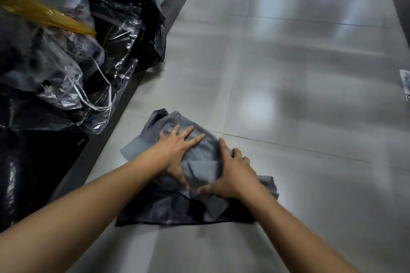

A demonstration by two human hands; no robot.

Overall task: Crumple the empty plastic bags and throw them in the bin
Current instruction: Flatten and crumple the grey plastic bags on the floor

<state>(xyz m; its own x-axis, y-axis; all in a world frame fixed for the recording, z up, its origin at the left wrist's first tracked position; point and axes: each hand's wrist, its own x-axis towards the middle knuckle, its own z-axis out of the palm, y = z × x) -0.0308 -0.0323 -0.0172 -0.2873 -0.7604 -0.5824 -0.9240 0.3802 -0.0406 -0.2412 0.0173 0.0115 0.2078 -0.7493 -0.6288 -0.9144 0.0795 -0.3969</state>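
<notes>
A grey plastic bag [200,172] lies partly folded on the tiled floor in the lower middle of the head view. A darker, black part of it spreads out toward me underneath. My left hand [177,148] presses flat on the bag's far left side with its fingers spread. My right hand [233,175] rests on the bag's right side; the forefinger points forward and the other fingers curl into a fold of the plastic. No bin is in view.
A heap of clear and black plastic bags [66,55] with dark contents, a yellow strip and white cords fills the left side on a low dark platform [115,122]. A small printed item [406,84] lies at the right edge. Grey floor tiles [288,73] stretch ahead.
</notes>
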